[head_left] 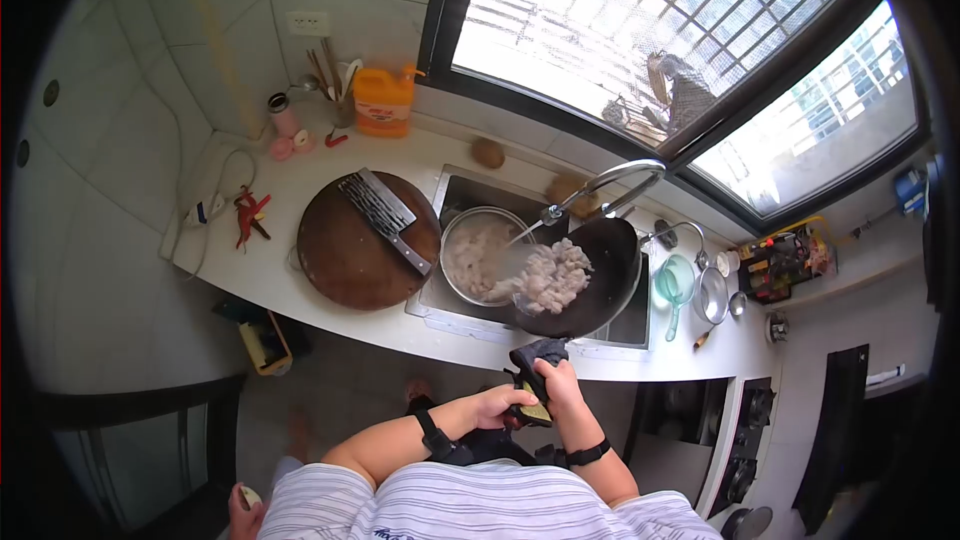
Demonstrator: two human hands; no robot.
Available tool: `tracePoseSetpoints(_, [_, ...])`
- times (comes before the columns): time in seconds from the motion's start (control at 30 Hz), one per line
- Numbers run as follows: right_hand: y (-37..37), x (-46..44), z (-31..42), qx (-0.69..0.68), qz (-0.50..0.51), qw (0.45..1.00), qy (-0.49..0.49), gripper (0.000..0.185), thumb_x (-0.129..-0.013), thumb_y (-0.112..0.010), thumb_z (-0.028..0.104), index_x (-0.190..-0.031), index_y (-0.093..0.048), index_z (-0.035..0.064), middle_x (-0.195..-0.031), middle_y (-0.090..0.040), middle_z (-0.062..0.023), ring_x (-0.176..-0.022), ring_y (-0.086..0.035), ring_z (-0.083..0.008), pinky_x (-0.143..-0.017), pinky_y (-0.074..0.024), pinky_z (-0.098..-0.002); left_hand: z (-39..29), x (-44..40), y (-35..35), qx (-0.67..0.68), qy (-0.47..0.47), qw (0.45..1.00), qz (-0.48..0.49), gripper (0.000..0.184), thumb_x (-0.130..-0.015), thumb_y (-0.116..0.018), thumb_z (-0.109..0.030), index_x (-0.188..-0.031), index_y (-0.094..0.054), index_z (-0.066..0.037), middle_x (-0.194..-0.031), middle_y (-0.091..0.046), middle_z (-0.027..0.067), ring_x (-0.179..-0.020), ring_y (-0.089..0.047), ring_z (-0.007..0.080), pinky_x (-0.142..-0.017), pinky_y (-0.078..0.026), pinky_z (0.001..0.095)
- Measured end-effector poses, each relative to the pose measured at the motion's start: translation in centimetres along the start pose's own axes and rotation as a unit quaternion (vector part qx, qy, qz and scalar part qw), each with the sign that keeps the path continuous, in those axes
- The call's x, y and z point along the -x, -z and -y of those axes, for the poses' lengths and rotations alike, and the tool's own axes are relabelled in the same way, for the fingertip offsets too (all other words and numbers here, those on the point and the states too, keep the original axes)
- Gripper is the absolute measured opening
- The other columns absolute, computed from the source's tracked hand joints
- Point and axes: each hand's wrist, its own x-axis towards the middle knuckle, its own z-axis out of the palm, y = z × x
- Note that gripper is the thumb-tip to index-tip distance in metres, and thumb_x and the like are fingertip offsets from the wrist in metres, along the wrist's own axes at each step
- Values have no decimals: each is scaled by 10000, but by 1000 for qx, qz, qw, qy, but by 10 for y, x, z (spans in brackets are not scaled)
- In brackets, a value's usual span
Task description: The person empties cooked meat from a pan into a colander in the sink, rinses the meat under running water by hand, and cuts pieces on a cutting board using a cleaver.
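Observation:
A dark wok (610, 285) is tilted to the left over the sink, with pale chunks of what looks like meat (553, 278) at its lower rim. Beside it a round metal basin (447, 275) holds cloudy liquid and more pale pieces. Steam or liquid between the two blurs the view. My right hand (560, 387) is closed around the wok's handle end, which is covered by a dark cloth (540, 352). Just left of it, my left hand (505, 405) is closed on the same bundle, with a yellowish patch showing under the fingers.
A cleaver (390, 220) lies on a round wooden chopping board (330, 260). The curved faucet (600, 180) arches over the sink (440, 312). A green strainer (675, 280) and metal bowl (711, 295) are at right. Another person's hand (245, 513) shows at lower left.

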Motion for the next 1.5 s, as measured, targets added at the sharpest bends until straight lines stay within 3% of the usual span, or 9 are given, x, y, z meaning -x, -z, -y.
tracePoseSetpoints(0.47, [-25,-15,6,9,-30,1000,4,122,-773,-571,26,-862,-569,-57,-756,-608,-130,-603,-609,-224,-518,-497,-352,-12,-8,37,-18,-25,999,33,331,-738,-613,-356,-925,-622,-83,-811,-646,38,-623,-586,132,-471,-384,214])
tracePoseSetpoints(0.67, [-28,-42,-13,-89,22,995,-26,165,-752,-531,82,-865,-583,-26,-755,-611,-106,-651,-609,-229,-630,-512,-359,-45,25,10,-83,-15,996,-34,190,-789,-593,-200,-928,-606,-72,-772,-617,12,-564,-550,84,-406,-371,191])
tracePoseSetpoints(0.73, [-36,-56,-24,-217,77,962,-144,188,-755,-526,119,-873,-588,-13,-789,-626,-131,-697,-618,-258,-689,-518,-387,-52,31,3,-196,-49,964,-175,166,-789,-583,-175,-925,-611,-84,-744,-610,14,-543,-544,92,-412,-381,198])
tracePoseSetpoints(0.93, [-56,-91,-27,-294,209,877,-318,275,-806,-536,185,-994,-597,-6,-949,-644,-172,-867,-616,-306,-858,-468,-456,-58,32,38,-413,-73,851,-316,209,-643,-652,-172,-758,-620,-1,-706,-625,101,-521,-585,185,-501,-487,307])
tracePoseSetpoints(1.0, [-67,-111,-39,-317,247,857,-323,279,-807,-538,182,-1000,-597,-11,-970,-641,-175,-899,-612,-310,-889,-454,-462,-69,36,35,-541,-22,742,-396,250,-626,-657,-197,-759,-617,11,-715,-635,146,-515,-600,213,-526,-494,333])
tracePoseSetpoints(1.07, [-78,-120,-40,-346,276,840,-313,289,-792,-485,140,-1005,-593,-23,-980,-637,-180,-940,-602,-309,-921,-438,-453,-88,41,18,-563,22,710,-422,297,-614,-668,-219,-783,-616,19,-759,-643,193,-622,-641,282,-607,-506,375])
tracePoseSetpoints(1.13, [-85,-124,-42,-363,289,827,-317,299,-772,-464,120,-1000,-591,-25,-982,-636,-179,-934,-603,-307,-923,-439,-444,-85,42,22,-634,7,613,-472,317,-613,-676,-228,-806,-619,17,-785,-646,210,-744,-645,339,-673,-504,403])
tracePoseSetpoints(1.27, [-94,-139,-69,-359,308,834,-283,273,-753,-477,103,-968,-595,-15,-939,-639,-155,-891,-611,-285,-882,-464,-416,-77,40,38,-641,-11,595,-486,417,-610,-681,-248,-916,-593,21,-881,-634,235,-863,-620,367,-733,-492,425])
tracePoseSetpoints(1.5, [-98,-131,-73,-278,165,937,-134,190,-710,-540,18,-887,-611,7,-820,-633,-79,-741,-615,-203,-704,-500,-325,-63,26,117,-599,-126,702,-364,423,-615,-681,-268,-911,-574,16,-835,-627,224,-821,-616,368,-732,-486,412])
